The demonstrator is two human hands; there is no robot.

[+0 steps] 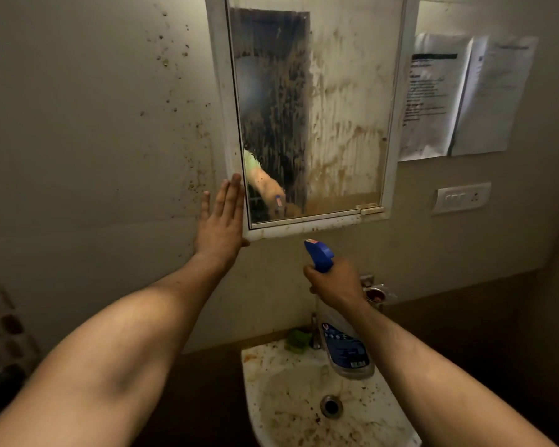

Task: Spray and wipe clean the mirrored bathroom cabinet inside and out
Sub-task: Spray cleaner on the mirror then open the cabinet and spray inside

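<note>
The mirrored cabinet [310, 108] hangs on the wall ahead, white-framed, its door closed and the glass streaked with brown grime. My left hand [220, 221] is flat and open, fingers together, resting against the cabinet's lower left frame corner. My right hand [334, 283] grips the neck of a clear spray bottle [346, 346] with a blue trigger head [318, 254]. The nozzle points up toward the cabinet's bottom edge, a little below it. No cloth is in either hand.
A dirty white sink [271, 375] with a drain sits below, a green sponge [297, 340] and a tap [315, 330] at its back. Papers [459, 95] and a switch plate [462, 198] are on the wall to the right. Brown spatter marks the left wall.
</note>
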